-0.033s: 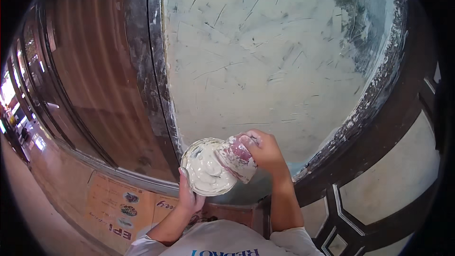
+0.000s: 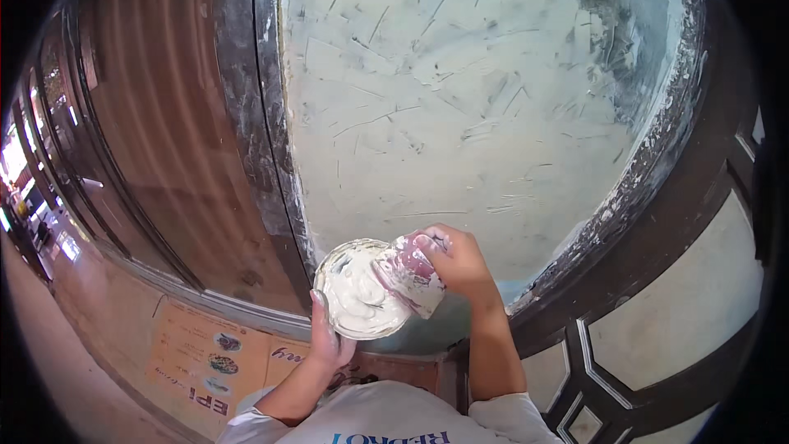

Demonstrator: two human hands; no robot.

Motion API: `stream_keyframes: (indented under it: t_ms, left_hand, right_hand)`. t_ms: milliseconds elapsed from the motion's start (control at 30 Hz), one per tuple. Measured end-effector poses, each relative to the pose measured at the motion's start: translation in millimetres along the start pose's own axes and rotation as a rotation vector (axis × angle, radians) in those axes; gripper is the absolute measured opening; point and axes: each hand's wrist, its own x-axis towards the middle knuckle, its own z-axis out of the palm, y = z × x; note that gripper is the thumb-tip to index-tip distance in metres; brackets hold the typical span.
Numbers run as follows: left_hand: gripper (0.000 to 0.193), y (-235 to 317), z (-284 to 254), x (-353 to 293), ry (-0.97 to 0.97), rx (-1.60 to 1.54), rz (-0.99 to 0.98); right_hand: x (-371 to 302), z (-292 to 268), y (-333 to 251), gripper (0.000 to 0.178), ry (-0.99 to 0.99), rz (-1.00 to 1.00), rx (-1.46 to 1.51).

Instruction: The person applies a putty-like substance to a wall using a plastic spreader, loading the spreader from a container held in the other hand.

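My left grip [image 2: 333,347] cups the tub [image 2: 362,335] at its near left edge, while my right grip [image 2: 462,261] pinches the pink scraper [image 2: 411,273] over the tub's right edge, beside the white paste [image 2: 355,299]. Against a moment ago I see no shift: tub and scraper still sit before the pale wall's [image 2: 427,156] lower part.

Free room past tub [image 2: 364,335], up along wall [image 2: 444,131]; spreader [image 2: 407,279] + R hand [image 2: 457,263] block tub's R side, L hand [image 2: 331,344] its lower L; tub-wall gap hard to judge.
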Motion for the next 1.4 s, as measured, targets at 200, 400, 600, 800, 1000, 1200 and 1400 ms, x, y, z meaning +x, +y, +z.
stream_keyframes:
  t_ms: [200,400,600,800,1000,1200,1400]
  left_hand:
    - [0.072,-19.6,9.2,-5.5,0.018,-0.006,-0.004]
    - [0.071,-37.7,15.6,-6.9,0.019,-0.057,0.013]
    - [0.065,-36.6,23.3,-4.0,0.076,-0.156,0.056]
    - [0.066,-16.0,23.1,-3.0,0.030,-0.100,0.131]
    - [0.068,6.1,6.4,-2.9,-0.022,-0.086,0.123]
    - [0.064,25.8,-11.5,0.1,0.011,-0.044,0.119]
    - [0.067,38.4,-27.0,9.1,-0.006,0.007,0.112]
  right_hand:
    - [-1.2,-4.3,46.3,0.020,0.047,-0.049,0.293]
    - [-11.9,-23.7,36.1,0.021,0.064,-0.073,0.118]
    - [-10.5,-60.6,13.3,0.009,0.413,-0.445,-0.041]
    - [41.5,-141.7,-116.3,0.022,0.745,-0.823,-0.292]
    - [125.8,-212.2,-227.9,0.039,0.986,-0.957,-0.526]
    - [163.4,-222.0,-289.1,0.046,1.096,-0.781,-0.851]
    - [160.6,-216.2,-314.0,0.050,1.084,-0.670,-0.898]
